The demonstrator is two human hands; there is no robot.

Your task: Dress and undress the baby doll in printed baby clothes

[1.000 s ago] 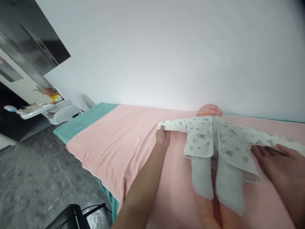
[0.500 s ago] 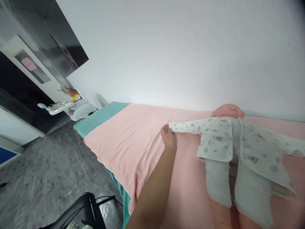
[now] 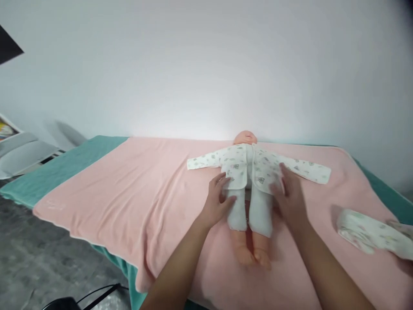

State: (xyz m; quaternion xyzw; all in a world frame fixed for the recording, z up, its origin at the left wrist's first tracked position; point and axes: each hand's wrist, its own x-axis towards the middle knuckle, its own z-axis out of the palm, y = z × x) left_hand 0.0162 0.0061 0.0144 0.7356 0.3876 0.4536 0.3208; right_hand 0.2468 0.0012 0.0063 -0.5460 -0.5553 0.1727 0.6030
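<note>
A baby doll point(image 3: 245, 137) lies on its back on the pink blanket, its feet towards me. It wears an open-fronted white baby jacket point(image 3: 235, 165) with a small print, sleeves stretched out to both sides, and white padded bottoms point(image 3: 260, 215) to the shins. My left hand point(image 3: 217, 201) is at the jacket's lower left edge, thumb and fingers apart around the doll's side. Opposite it, slightly blurred, my right hand point(image 3: 290, 196) is beside the jacket's right side with its fingers spread. Neither hand holds anything that I can see; whether the fingertips press the cloth is unclear.
The pink blanket point(image 3: 122, 185) lies over a green cover point(image 3: 64, 161) on the bed, against a white wall. A folded printed garment point(image 3: 361, 230) lies at the right. A white chair point(image 3: 26, 153) stands at the far left, and a black object point(image 3: 63, 303) is at the bottom left.
My left hand has let go of the left sleeve's cuff and come right to the doll's side. My right hand has come into view. The view has swung right.
</note>
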